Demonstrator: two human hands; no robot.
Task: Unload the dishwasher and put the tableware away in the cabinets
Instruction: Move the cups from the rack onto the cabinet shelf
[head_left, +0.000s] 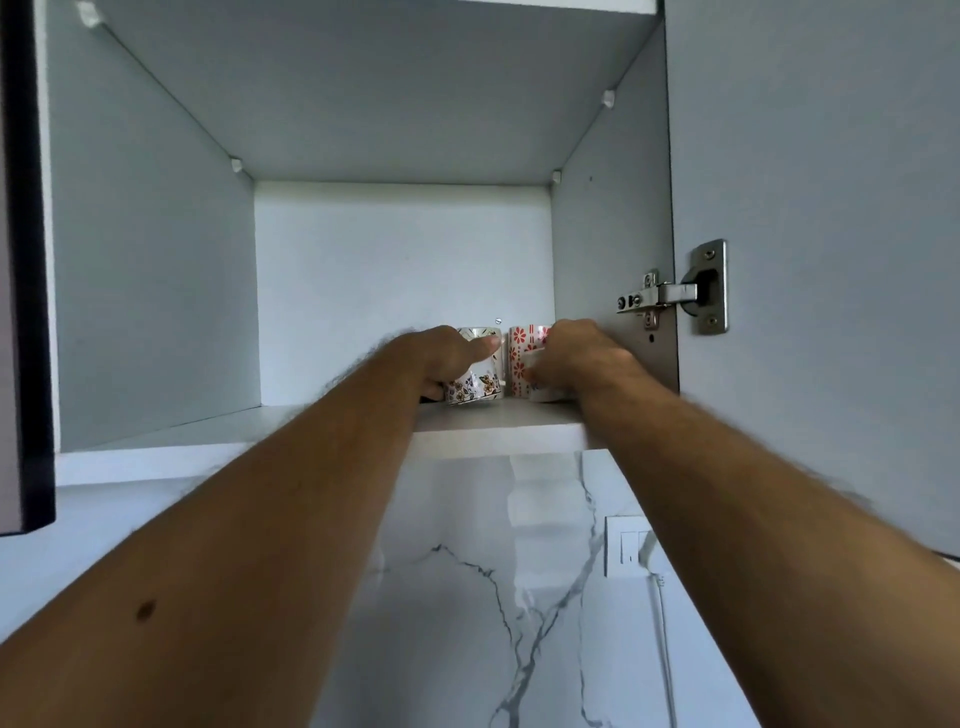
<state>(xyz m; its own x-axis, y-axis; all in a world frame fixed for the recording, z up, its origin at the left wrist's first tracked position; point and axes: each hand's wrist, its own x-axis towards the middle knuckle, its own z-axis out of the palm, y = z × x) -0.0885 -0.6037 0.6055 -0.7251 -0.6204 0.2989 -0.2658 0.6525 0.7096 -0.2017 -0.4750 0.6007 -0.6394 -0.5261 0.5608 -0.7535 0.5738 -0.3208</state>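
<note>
Two mugs stand side by side on the bottom shelf (488, 418) of an open wall cabinet. The left mug (478, 387) is white with brown and blue flowers. My left hand (441, 358) grips it, thumb across its rim. The right mug (519, 358) is white with red flowers. My right hand (576, 358) grips it by the white handle side and hides most of it. Both arms reach up from below.
The cabinet's open door (810, 208) hangs to the right on a metal hinge (675, 293). Another dark-edged door (26, 260) stands at the left. Below the shelf is a marble-patterned wall (467, 597) with a white switch (628, 551) and cable.
</note>
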